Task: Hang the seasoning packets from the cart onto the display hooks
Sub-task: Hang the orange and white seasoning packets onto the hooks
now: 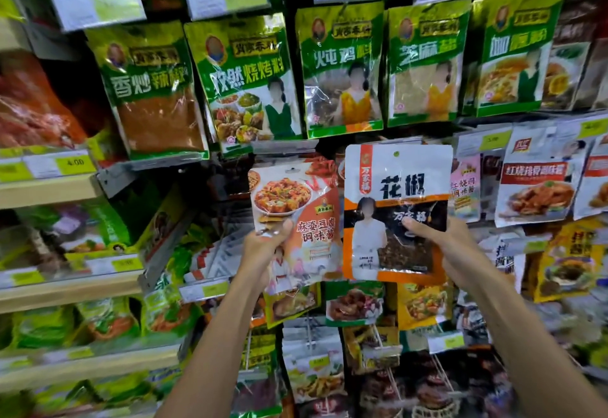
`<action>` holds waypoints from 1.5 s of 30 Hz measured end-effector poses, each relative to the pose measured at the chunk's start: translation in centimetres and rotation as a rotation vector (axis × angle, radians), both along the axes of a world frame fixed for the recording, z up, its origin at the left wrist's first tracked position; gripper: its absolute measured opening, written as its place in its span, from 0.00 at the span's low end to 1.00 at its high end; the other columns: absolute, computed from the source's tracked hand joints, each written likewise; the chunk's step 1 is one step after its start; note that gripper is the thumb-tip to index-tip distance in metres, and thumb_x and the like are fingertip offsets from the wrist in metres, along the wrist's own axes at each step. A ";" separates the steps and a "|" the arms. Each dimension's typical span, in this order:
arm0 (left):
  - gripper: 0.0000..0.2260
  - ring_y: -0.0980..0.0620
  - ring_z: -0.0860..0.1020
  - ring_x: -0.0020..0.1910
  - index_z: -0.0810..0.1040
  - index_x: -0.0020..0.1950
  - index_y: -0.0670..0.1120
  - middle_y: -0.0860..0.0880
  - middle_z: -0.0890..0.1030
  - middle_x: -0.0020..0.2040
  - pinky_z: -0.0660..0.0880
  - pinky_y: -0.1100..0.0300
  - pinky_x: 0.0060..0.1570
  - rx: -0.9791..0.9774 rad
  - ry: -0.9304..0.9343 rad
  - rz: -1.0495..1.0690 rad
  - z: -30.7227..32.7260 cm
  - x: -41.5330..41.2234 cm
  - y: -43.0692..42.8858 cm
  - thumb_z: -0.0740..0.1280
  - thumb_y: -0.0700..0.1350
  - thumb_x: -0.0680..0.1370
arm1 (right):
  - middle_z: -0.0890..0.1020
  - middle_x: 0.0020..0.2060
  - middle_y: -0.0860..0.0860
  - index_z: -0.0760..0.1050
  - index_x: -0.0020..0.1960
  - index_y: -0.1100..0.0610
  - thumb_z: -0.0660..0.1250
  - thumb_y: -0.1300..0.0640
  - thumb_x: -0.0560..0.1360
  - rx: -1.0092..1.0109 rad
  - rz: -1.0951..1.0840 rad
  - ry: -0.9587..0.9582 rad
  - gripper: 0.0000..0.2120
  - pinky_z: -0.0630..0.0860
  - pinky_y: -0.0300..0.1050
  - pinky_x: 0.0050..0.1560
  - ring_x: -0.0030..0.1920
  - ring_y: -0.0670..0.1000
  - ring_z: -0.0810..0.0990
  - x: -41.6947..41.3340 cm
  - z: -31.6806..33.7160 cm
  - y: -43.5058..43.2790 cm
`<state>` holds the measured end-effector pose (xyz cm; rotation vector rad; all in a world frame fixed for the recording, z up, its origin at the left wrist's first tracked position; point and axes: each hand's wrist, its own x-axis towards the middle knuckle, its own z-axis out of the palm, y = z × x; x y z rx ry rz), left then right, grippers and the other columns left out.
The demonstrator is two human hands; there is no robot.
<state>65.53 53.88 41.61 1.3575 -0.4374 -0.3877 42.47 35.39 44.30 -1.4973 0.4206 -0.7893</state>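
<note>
Two packets are held up in the middle of the frame, one in each hand. The left hand (263,246) holds the orange packet (296,207) by its lower left corner, and the right hand (450,250) holds the white packet (396,187) by its lower right side. In each grip only the thumb shows on the printed face; the other fingers are hidden behind. Any hook behind the two packets is covered by them, and the goods in the lower frame are too blurred to read.

Room is tight. The white packet's top edge sits just below the row of green packets (342,69), its left edge overlaps the orange packet, and its right edge is just beside a hanging pink packet (465,184). Wooden shelves (49,189) with price tags (74,162) close off the left side.

Both packets stand upright, long axis vertical, print facing the camera. The white one has its hang hole (396,154) at the top; the orange one leans slightly to the left.
</note>
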 end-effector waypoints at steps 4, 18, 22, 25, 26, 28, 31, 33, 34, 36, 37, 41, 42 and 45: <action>0.11 0.43 0.74 0.39 0.79 0.41 0.39 0.36 0.78 0.43 0.71 0.52 0.36 -0.003 0.024 -0.011 -0.4 1.0 -0.7 0.75 0.46 0.71 | 0.85 0.49 0.43 0.79 0.54 0.51 0.75 0.49 0.65 0.004 0.014 0.001 0.19 0.73 0.38 0.48 0.50 0.42 0.83 0.8 -0.3 0.2; 0.19 0.48 0.72 0.28 0.78 0.38 0.30 0.39 0.77 0.33 0.66 0.59 0.28 0.001 -0.082 -0.025 -2.1 1.4 -0.1 0.75 0.47 0.71 | 0.86 0.48 0.45 0.79 0.52 0.51 0.74 0.51 0.65 0.029 0.051 -0.027 0.16 0.74 0.43 0.52 0.50 0.44 0.84 2.2 -0.6 0.4; 0.16 0.53 0.70 0.24 0.76 0.34 0.36 0.46 0.74 0.26 0.66 0.62 0.25 -0.006 -0.087 -0.009 -1.6 1.9 -0.2 0.75 0.49 0.69 | 0.86 0.47 0.45 0.80 0.50 0.52 0.75 0.49 0.65 0.031 0.060 -0.008 0.16 0.74 0.44 0.51 0.48 0.43 0.84 2.5 -0.7 0.4; 0.15 0.53 0.71 0.23 0.76 0.29 0.40 0.47 0.76 0.25 0.67 0.63 0.24 -0.003 -0.093 0.011 -1.2 2.5 -0.5 0.75 0.47 0.71 | 0.86 0.47 0.47 0.81 0.50 0.52 0.76 0.46 0.62 0.025 0.072 0.011 0.19 0.74 0.47 0.55 0.49 0.44 0.84 2.8 -0.7 0.4; 0.15 0.53 0.72 0.23 0.76 0.29 0.41 0.47 0.76 0.25 0.67 0.62 0.25 0.007 -0.092 0.024 -1.1 2.6 -0.7 0.75 0.47 0.71 | 0.86 0.47 0.47 0.81 0.50 0.53 0.76 0.44 0.60 0.023 0.075 0.017 0.21 0.74 0.48 0.56 0.49 0.44 0.84 2.8 -0.7 0.4; 0.15 0.52 0.72 0.25 0.77 0.31 0.39 0.45 0.76 0.27 0.68 0.62 0.26 0.018 -0.082 0.043 -0.9 2.8 -1.0 0.75 0.47 0.70 | 0.86 0.47 0.47 0.81 0.50 0.53 0.77 0.42 0.58 0.020 0.077 0.023 0.24 0.74 0.48 0.56 0.49 0.44 0.84 2.9 -0.7 0.4; 0.13 0.48 0.72 0.32 0.79 0.40 0.37 0.40 0.77 0.36 0.67 0.60 0.28 -0.003 -0.056 0.042 -0.7 2.9 -1.3 0.75 0.47 0.71 | 0.86 0.46 0.47 0.81 0.49 0.53 0.77 0.42 0.58 0.017 0.073 0.015 0.24 0.74 0.47 0.54 0.48 0.44 0.84 2.9 -0.6 0.3; 0.13 0.47 0.72 0.33 0.79 0.43 0.36 0.38 0.78 0.39 0.66 0.60 0.28 -0.006 -0.041 0.037 -0.7 2.9 -1.6 0.74 0.46 0.72 | 0.86 0.45 0.48 0.81 0.48 0.54 0.77 0.43 0.58 0.012 0.070 0.011 0.23 0.74 0.46 0.52 0.47 0.44 0.84 2.8 -0.6 0.1; 0.13 0.48 0.72 0.32 0.79 0.44 0.36 0.38 0.78 0.40 0.66 0.61 0.27 -0.004 -0.036 0.038 -0.7 2.9 -1.7 0.74 0.46 0.72 | 0.86 0.45 0.48 0.82 0.48 0.53 0.77 0.43 0.58 0.013 0.069 0.012 0.22 0.74 0.46 0.51 0.47 0.44 0.84 2.8 -0.6 0.0; 0.12 0.49 0.71 0.31 0.79 0.44 0.37 0.38 0.78 0.40 0.66 0.63 0.25 0.003 -0.021 0.047 -0.7 3.0 -2.1 0.74 0.45 0.73 | 0.86 0.45 0.47 0.83 0.45 0.52 0.77 0.43 0.58 0.015 0.072 0.010 0.20 0.74 0.45 0.50 0.47 0.44 0.84 2.9 -0.5 0.0; 0.12 0.48 0.71 0.32 0.78 0.43 0.37 0.38 0.77 0.40 0.66 0.62 0.26 0.011 -0.013 0.056 -0.7 3.2 -2.2 0.74 0.45 0.73 | 0.86 0.45 0.47 0.84 0.44 0.49 0.77 0.42 0.58 0.012 0.074 0.010 0.18 0.74 0.45 0.50 0.47 0.44 0.84 2.9 -0.5 0.0; 0.12 0.47 0.74 0.35 0.77 0.38 0.38 0.39 0.80 0.38 0.71 0.56 0.35 0.036 0.035 0.106 -0.5 3.5 -3.1 0.74 0.46 0.73 | 0.86 0.46 0.45 0.83 0.44 0.40 0.77 0.41 0.58 -0.006 0.086 0.015 0.15 0.74 0.46 0.53 0.48 0.43 0.84 3.1 -0.5 0.0; 0.11 0.48 0.75 0.32 0.78 0.38 0.39 0.42 0.80 0.37 0.71 0.57 0.34 0.045 0.028 0.121 -0.5 3.5 -3.3 0.74 0.46 0.73 | 0.86 0.46 0.45 0.83 0.44 0.40 0.77 0.41 0.58 -0.004 0.086 0.016 0.15 0.74 0.46 0.53 0.48 0.43 0.84 3.0 -0.6 0.0; 0.10 0.49 0.77 0.34 0.80 0.42 0.40 0.44 0.81 0.37 0.73 0.59 0.34 0.071 -0.006 0.164 -0.2 3.3 -3.9 0.74 0.46 0.73 | 0.86 0.47 0.45 0.83 0.45 0.42 0.77 0.41 0.58 -0.001 0.084 0.022 0.17 0.74 0.47 0.56 0.50 0.44 0.84 2.8 -1.1 -0.2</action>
